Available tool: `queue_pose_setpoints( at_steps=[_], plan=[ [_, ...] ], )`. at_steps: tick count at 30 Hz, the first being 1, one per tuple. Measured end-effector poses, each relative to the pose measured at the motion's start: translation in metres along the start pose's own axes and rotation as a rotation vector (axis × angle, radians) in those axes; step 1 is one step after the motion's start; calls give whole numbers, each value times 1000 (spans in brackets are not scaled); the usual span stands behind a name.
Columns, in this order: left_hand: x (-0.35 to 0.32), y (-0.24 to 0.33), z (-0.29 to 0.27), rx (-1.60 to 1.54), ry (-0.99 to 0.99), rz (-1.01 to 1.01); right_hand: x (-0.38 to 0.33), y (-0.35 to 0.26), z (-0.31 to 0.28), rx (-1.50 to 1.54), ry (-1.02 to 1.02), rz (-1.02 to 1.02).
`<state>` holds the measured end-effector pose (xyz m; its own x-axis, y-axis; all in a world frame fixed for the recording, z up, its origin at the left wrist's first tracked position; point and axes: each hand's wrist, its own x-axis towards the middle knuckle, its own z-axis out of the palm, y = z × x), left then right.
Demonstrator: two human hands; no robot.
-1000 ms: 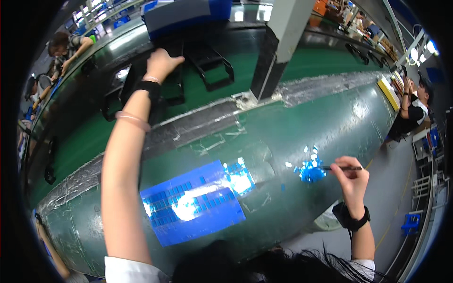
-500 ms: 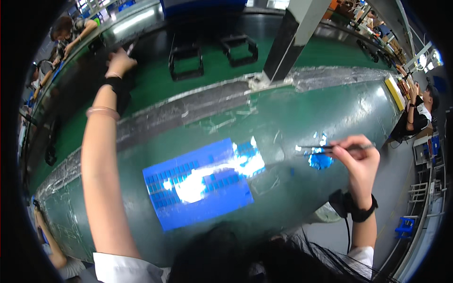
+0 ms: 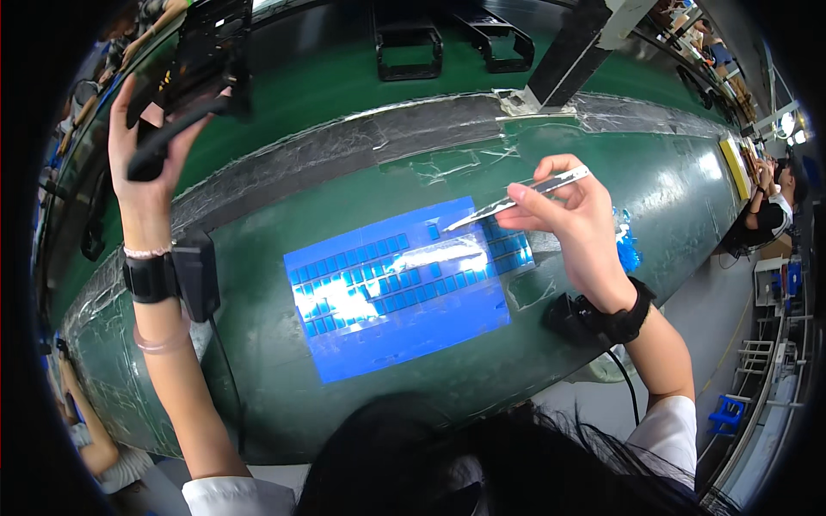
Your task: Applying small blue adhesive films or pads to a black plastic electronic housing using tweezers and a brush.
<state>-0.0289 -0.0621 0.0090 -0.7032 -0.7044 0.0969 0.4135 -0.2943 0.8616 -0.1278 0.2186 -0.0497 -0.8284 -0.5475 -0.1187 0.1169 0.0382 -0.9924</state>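
Observation:
My left hand (image 3: 148, 163) is raised at the upper left, its fingers wrapped round the near edge of a black plastic frame (image 3: 215, 43). Tweezers (image 3: 533, 193) are pinched in my right hand (image 3: 578, 225). Their tips come down at the upper right part of a blue sheet (image 3: 404, 354), next to a small blue rectangle (image 3: 434, 231). Rows of such small blue stickers (image 3: 413, 297) cover the sheet's middle, partly washed out by glare. More strips stick out past its right edge, partly behind my right hand.
Beyond the taped ledge (image 3: 327, 163) runs a green conveyor belt (image 3: 327, 95) with two black frames (image 3: 409, 52). A grey post (image 3: 572, 64) rises from the ledge. Crumpled blue film (image 3: 627, 245) lies right of my right hand. Another person (image 3: 779, 193) sits at the far right.
My left hand has taken up a black frame from the belt and brought it nearer. My right hand has moved left with the tweezers, from the blue film pile to the sheet.

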Motion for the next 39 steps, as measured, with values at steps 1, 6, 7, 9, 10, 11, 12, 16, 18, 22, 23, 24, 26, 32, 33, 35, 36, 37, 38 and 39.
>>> queue_pose_setpoints(
  at_steps=[1, 6, 7, 9, 10, 11, 12, 16, 18, 22, 23, 24, 26, 32, 33, 35, 36, 37, 38, 39],
  plan=[
    [25, 9, -36, -351, -687, -423, 2, 0, 3, 18, 3, -20],
    [-12, -1, 0, -372, -431, -443, 9, 1, 9, 24, 6, 21],
    [-15, -2, 2, -436, -495, -491, 9, 0, 10, 37, 11, 37],
    [-21, -5, 15, -415, -434, -436, 10, 0, 11, 49, 14, 54],
    [-23, -6, 18, -391, -376, -383, 11, 2, 10, 48, 20, 54],
    [-22, -8, 17, -393, -375, -383, 11, 2, 9, 47, 25, 53],
    [-21, -10, 14, -409, -495, -400, 11, 1, 9, 47, 19, 53],
    [-32, -11, 21, -380, -367, -453, 2, -23, 8, 141, 44, -65],
    [-40, -15, 21, -300, -329, -408, -10, -44, 14, 168, 49, -148],
    [-65, -22, 41, -114, -409, -355, -27, -72, 25, 102, 49, -393],
    [-74, -19, 49, -116, -418, -404, -29, -77, 23, 107, -18, -459],
    [-83, -25, 50, -120, -425, -350, -30, -79, 31, 123, 47, -478],
    [-96, -27, 53, -116, -471, -366, -30, -82, 49, 120, 164, -508],
    [-113, -32, 51, -245, -522, -269, -22, -67, 48, 88, -35, -511],
    [-113, -33, 50, -243, -522, -271, -23, -69, 47, 52, -19, -474],
    [-113, -34, 49, -124, -578, -157, -27, -73, 50, 54, 24, -445],
    [-113, -35, 47, -123, -575, -158, -27, -73, 53, 54, 65, -415],
    [-113, -35, 44, -104, -593, -125, -26, -71, 54, 55, 62, -413],
    [-113, -35, 43, -85, -609, -92, -25, -69, 55, 54, 39, -434],
    [-113, -35, 43, -86, -610, -93, -25, -69, 55, 50, 24, -458]
  ],
)
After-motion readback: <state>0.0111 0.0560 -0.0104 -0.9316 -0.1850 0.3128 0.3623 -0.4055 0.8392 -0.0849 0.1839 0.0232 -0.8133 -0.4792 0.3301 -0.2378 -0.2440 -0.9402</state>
